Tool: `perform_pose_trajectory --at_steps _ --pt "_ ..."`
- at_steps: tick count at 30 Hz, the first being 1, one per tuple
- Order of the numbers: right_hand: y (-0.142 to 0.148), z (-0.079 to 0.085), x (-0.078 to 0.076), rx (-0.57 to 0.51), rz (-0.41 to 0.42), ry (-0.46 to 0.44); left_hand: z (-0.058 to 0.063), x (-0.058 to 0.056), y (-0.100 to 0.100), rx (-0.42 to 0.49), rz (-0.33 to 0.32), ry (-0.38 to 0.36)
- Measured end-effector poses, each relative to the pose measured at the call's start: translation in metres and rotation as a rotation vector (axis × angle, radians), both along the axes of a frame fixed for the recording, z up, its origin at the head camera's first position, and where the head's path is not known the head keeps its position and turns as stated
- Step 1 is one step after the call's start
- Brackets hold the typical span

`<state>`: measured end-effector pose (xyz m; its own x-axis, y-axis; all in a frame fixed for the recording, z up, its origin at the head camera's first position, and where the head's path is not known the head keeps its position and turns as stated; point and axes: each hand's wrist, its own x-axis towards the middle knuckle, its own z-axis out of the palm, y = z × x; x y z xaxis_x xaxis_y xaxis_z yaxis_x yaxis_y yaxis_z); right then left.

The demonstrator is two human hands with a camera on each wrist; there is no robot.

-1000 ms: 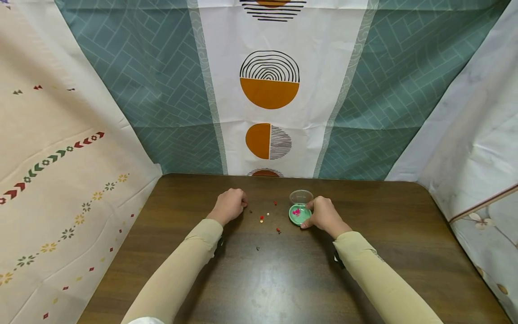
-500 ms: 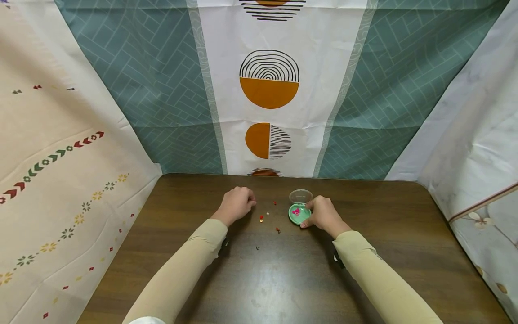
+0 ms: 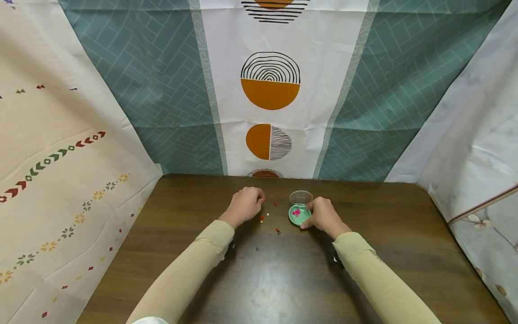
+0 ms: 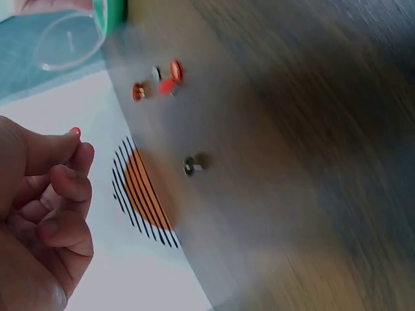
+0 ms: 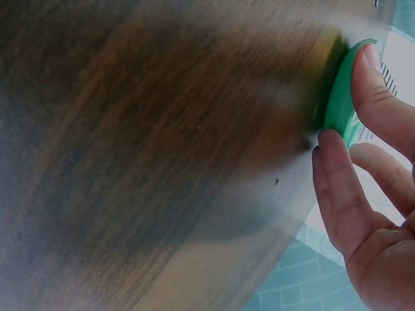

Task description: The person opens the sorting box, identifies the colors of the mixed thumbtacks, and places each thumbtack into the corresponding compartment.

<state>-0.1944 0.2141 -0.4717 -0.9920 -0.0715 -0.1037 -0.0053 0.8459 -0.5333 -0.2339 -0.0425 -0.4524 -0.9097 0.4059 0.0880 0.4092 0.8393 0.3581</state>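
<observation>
My left hand (image 3: 244,204) pinches a small red stud (image 4: 75,131) between thumb and forefinger, above the table left of the loose pieces. The other fingers curl loosely in the left wrist view. A round green case (image 3: 292,221) stands on the table with its clear lid (image 3: 301,196) tipped back. Several bright pink pieces (image 3: 296,212) lie inside. My right hand (image 3: 323,216) grips the case's right side, thumb at the near rim and fingers at the back. In the right wrist view, thumb and fingertips touch the green wall (image 5: 340,97).
Between the hands lie several loose tiny pieces: a red one (image 3: 275,203), a pale one (image 3: 268,214), a red one beside a gold one (image 3: 261,221), and another red one (image 3: 278,230). Nearer lies a dark curved bit (image 3: 257,248). Cloth hangs behind the brown table (image 3: 388,216).
My left hand has moved right, toward the case, and the red stud at its fingertips now shows. The right hand and the case have stayed in place.
</observation>
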Motion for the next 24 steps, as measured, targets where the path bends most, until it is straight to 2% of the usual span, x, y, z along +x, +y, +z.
perform_pose_trajectory --at_steps 5,12,24 --pt "0.000 -0.001 0.000 -0.003 0.004 0.003 0.002 0.005 0.012 0.012 -0.030 0.008" --pt "-0.002 0.000 0.000 0.004 0.001 -0.010 0.006 0.011 0.026 0.046 -0.068 -0.047" --pt "-0.002 -0.001 -0.001 0.020 0.001 -0.002 -0.005 0.015 0.055 0.038 -0.099 -0.024"
